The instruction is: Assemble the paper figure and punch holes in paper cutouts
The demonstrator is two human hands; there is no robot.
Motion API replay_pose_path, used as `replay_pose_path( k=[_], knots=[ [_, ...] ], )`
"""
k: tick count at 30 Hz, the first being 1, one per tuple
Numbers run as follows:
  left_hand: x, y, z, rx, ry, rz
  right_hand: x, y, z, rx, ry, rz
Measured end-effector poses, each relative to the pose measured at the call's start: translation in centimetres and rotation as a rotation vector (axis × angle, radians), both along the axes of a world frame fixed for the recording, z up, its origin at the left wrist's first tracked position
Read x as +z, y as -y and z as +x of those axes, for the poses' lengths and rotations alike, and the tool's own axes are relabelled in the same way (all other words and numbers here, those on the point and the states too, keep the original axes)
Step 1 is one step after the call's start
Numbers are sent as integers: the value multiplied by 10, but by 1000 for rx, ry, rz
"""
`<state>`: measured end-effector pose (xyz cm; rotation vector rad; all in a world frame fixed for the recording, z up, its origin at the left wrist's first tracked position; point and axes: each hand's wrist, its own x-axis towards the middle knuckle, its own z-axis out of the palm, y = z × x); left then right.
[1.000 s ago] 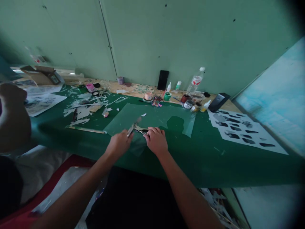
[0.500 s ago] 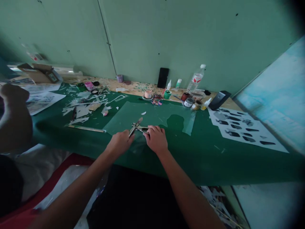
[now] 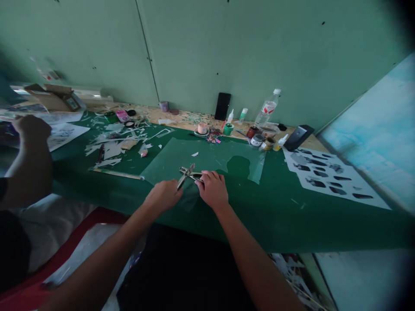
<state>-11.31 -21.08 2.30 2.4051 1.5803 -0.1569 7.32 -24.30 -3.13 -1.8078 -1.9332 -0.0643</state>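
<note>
My left hand (image 3: 164,196) and my right hand (image 3: 212,190) are both closed near the front edge of a green table (image 3: 275,211). Between them lies a pair of metal pliers (image 3: 188,173), its jaws pointing away from me. The left hand grips one handle and the right hand grips the other. The pliers sit over the near edge of a large translucent green sheet (image 3: 207,157), which has a dark cut-out hole in it.
Another person's arm and fist (image 3: 27,155) reach in at the left. Paper scraps, a ruler (image 3: 116,173) and a cardboard box (image 3: 53,98) lie at the left. Small jars, glue bottles, a water bottle (image 3: 266,110) and a phone (image 3: 222,106) line the back. A printed sheet (image 3: 330,175) lies at the right.
The pliers' jaws have swung slightly and opened a little between my hands. The other person's fist at the left has moved up and to the right.
</note>
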Motion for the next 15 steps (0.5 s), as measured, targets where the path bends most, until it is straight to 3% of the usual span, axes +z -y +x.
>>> replay_pose_path(
  k=[7,15],
  knots=[
    [-1,-6,-10,-39,63,-121,-2,0,0,15,-65,14],
    [7,-31,-21,179,116,18,5,3,10,76,-303,56]
  ],
)
